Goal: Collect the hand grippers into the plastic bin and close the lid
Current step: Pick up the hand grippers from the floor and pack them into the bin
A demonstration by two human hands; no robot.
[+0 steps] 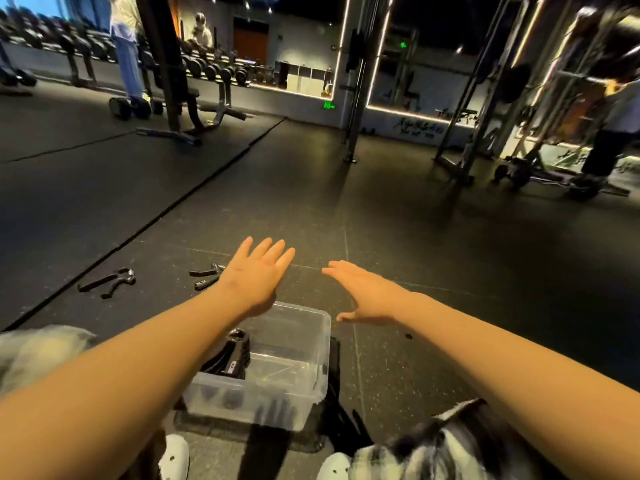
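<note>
A clear plastic bin stands on the dark gym floor in front of me, with its top uncovered. Inside it lies a black hand gripper. Two more black hand grippers lie on the floor beyond it: one at the far left, another partly hidden behind my left wrist. My left hand stretches out flat above the bin's far edge, fingers apart, holding nothing. My right hand reaches forward to the right of the bin, also empty and spread. A dark flat piece, perhaps the lid, lies along the bin's right side.
Dumbbell racks and a bench stand at the back left, where a person is standing. Metal rack frames and another person are at the back right. My white shoes are below the bin.
</note>
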